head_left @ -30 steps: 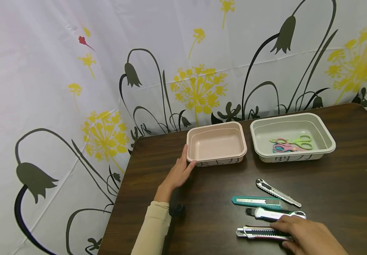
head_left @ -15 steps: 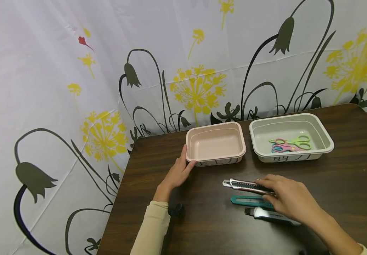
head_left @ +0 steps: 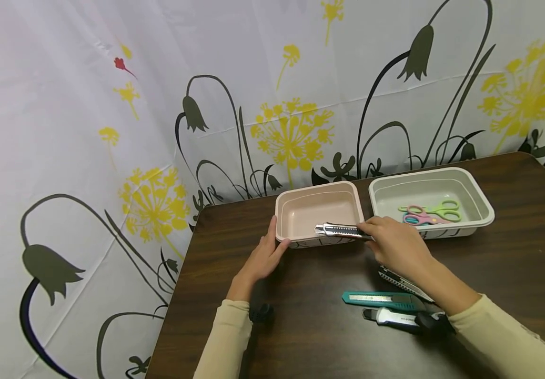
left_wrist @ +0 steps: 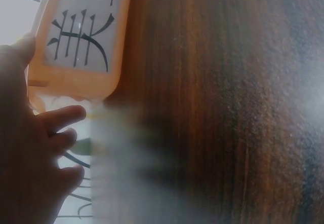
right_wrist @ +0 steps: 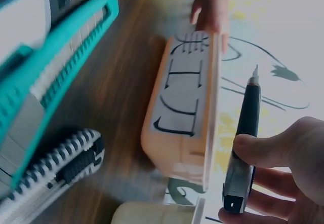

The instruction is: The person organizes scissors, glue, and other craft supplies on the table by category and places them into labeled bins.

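My right hand [head_left: 397, 245] pinches a silver-and-black utility knife [head_left: 341, 230] between thumb and fingers. In the head view the knife overlaps the front right rim of the pink bin [head_left: 320, 209]; the right wrist view shows it beside that rim. My left hand [head_left: 262, 258] rests against the bin's left front corner, thumb at the rim and fingers along the side. Black characters mark the bin's front label [left_wrist: 83, 31]. On the table lie a teal utility knife [head_left: 381, 300], a white-and-black one [head_left: 395, 318], and a silver one with a checkered edge [head_left: 405, 283], partly hidden by my right arm.
To the right stands a pale grey-green bin [head_left: 431, 181] holding green scissors [head_left: 447, 210], pink scissors [head_left: 416, 216] and something blue beneath. The dark wooden table [head_left: 310, 321] ends against a flower-printed curtain [head_left: 234, 42].
My right hand has picked up the silver-and-black utility knife from the front of the table and carried it up and left to the pink bin. The left hand has stayed in place.
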Demonstrator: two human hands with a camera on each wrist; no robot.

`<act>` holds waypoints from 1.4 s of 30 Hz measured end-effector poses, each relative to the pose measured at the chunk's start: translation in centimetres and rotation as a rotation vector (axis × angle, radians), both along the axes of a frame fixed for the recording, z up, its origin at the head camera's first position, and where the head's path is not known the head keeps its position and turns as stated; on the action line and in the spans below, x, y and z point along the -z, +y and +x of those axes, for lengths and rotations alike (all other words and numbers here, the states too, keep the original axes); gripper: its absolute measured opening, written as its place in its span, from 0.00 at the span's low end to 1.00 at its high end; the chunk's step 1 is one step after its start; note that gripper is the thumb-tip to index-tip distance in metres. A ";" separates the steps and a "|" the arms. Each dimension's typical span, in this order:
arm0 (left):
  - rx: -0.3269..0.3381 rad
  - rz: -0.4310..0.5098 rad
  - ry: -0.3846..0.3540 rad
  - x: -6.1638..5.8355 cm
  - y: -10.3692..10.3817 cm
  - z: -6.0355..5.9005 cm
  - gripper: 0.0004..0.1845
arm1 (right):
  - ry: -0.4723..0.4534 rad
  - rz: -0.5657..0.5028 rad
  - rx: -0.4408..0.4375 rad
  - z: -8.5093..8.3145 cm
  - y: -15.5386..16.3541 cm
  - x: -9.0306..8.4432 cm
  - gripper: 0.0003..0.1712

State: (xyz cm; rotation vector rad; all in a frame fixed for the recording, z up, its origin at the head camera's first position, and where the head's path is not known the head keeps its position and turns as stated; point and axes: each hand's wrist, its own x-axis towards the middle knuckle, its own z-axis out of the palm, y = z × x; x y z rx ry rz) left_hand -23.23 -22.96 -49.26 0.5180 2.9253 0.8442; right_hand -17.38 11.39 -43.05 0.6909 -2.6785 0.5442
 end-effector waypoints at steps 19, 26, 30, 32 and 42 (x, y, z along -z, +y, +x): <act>0.005 0.006 0.002 0.2 0.0 0.0 0.42 | -0.005 0.197 -0.063 -5.5 -3.6 0.0 0.19; 0.001 0.014 0.010 0.1 0.1 0.0 0.42 | -0.105 0.234 -0.087 -6.3 -4.4 -0.6 0.20; -0.002 0.017 0.002 0.1 0.0 0.0 0.43 | -0.179 0.242 -0.120 -6.5 -4.7 -1.1 0.23; -0.002 0.021 -0.001 0.1 0.0 0.0 0.43 | -0.211 0.230 -0.129 -6.6 -4.8 -1.1 0.25; 0.013 0.026 -0.001 0.1 0.3 0.1 0.43 | -0.250 0.082 -0.152 -7.1 -4.0 0.8 0.27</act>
